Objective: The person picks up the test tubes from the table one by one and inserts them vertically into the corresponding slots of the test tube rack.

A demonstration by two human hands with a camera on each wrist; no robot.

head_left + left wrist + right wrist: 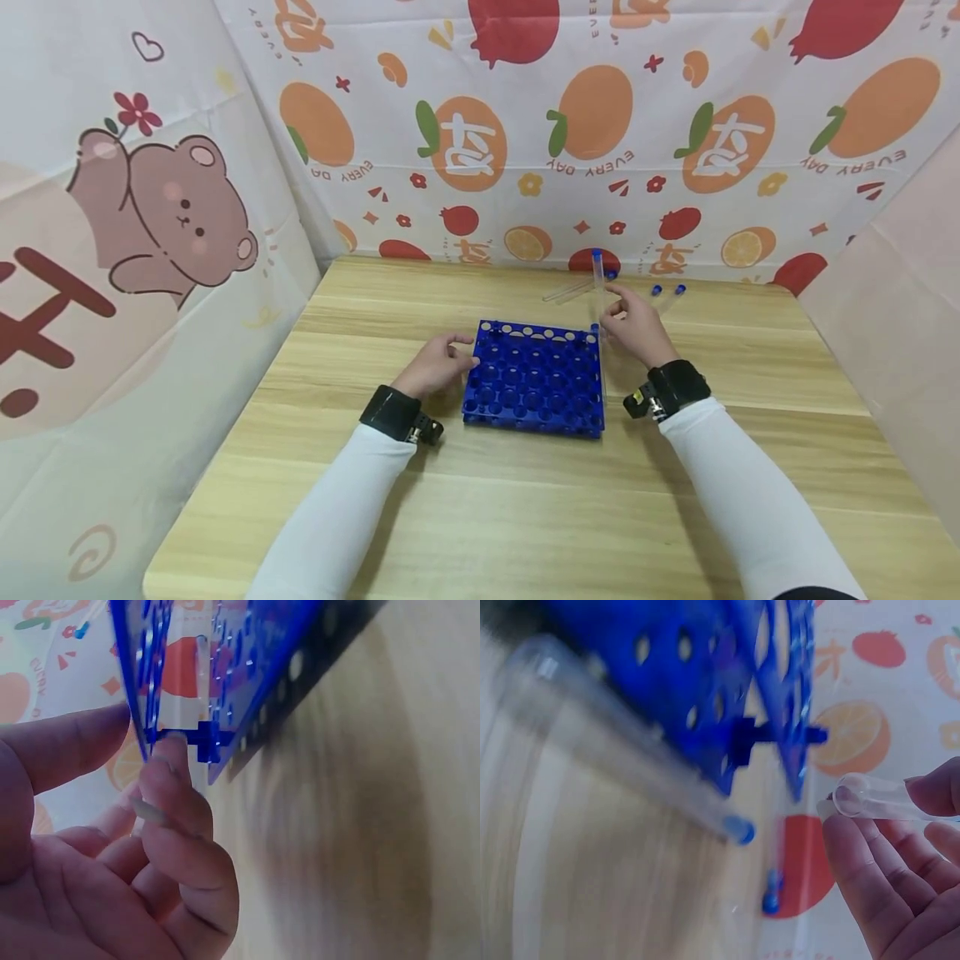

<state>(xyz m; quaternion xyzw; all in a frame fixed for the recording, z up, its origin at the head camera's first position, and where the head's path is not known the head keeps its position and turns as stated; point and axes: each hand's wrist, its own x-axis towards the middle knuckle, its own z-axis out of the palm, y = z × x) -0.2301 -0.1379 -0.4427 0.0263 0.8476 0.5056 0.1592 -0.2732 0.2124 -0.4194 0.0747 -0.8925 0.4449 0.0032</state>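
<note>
A blue plastic test tube rack (534,377) with rows of round holes stands on the table. At its left end my left hand (435,367) grips the edge, the thumb on the top plate and a fingertip by the crossbar (196,736) between the plates. Beyond the rack's far right corner, my right hand (637,327) pinches a clear test tube (597,271) between thumb and fingers. That tube is upright, blue cap on top, its rounded bottom (849,795) beside the rack in the right wrist view. Another capped tube (615,742) lies along the rack's right side.
Clear tubes (570,290) lie on the wooden table (480,517) behind the rack, one blue cap near the back edge. Two more blue caps (657,290) show past my right hand. A fruit-printed cloth (525,200) hangs directly behind the table.
</note>
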